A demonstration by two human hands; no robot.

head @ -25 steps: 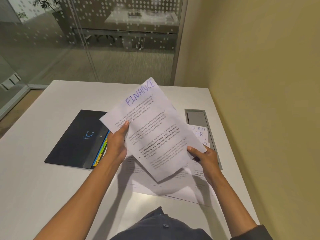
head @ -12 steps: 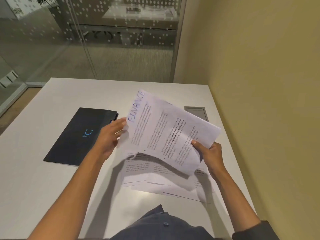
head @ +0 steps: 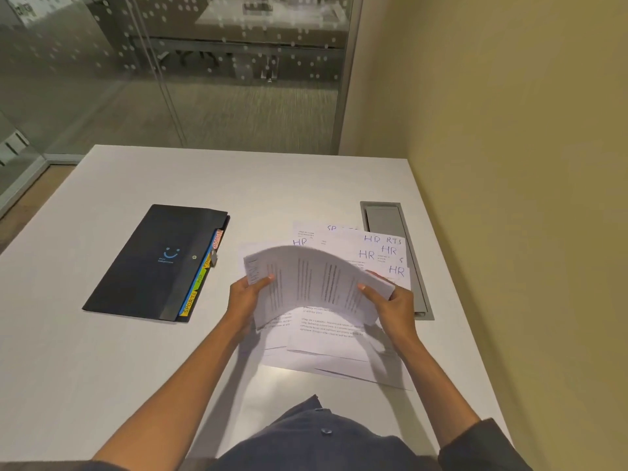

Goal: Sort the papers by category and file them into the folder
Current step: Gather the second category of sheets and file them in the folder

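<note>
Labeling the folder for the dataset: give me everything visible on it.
The folder is dark, matte and flat, lying closed at an angle on the white table, left of the papers. Its cover shows a blue smiley logo and a small snap button. Colored tabs stick out along its right edge; one reads SPORTS. Neither hand touches it.

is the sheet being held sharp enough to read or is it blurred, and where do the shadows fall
Head view: the held sheet, bowed between the left hand and right hand, is motion-blurred, its print only dark streaks; the handwritten HR on the papers behind reads clearly. Soft shadows of the arms and sheet fall on the table below them. Wide-angle distortion bends the table edges.
</note>
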